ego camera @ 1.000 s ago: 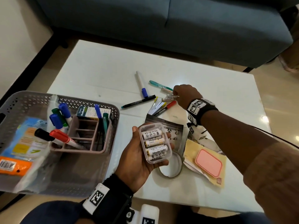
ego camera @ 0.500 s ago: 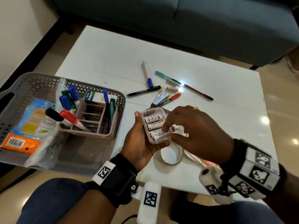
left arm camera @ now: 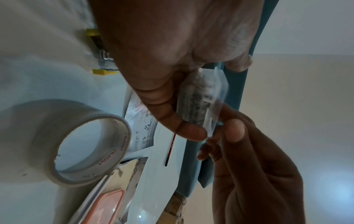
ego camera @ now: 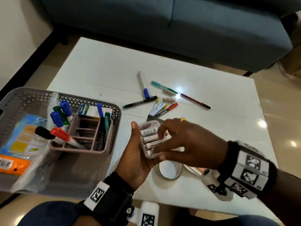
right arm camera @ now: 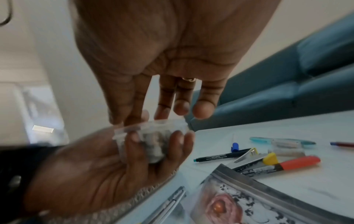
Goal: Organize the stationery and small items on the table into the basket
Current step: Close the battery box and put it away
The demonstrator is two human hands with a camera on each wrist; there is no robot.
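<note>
My left hand cradles a clear battery case holding several white batteries, just right of the grey basket. My right hand covers the case: its fingertips lie on the batteries and its thumb presses the near end, so it pinches the case. The right wrist view shows the case between both hands. Two loose batteries lie among the pens on the white table. A pink organizer with markers stands in the basket.
A tape roll sits right under my hands, beside a zip bag and a pink-lidded item. A red-capped marker and a dark red pen lie farther out. A blue sofa borders the far side.
My right hand left the pens with a battery and came back to the case in my left hand. It now sits lower over the case, fingers on the batteries.
</note>
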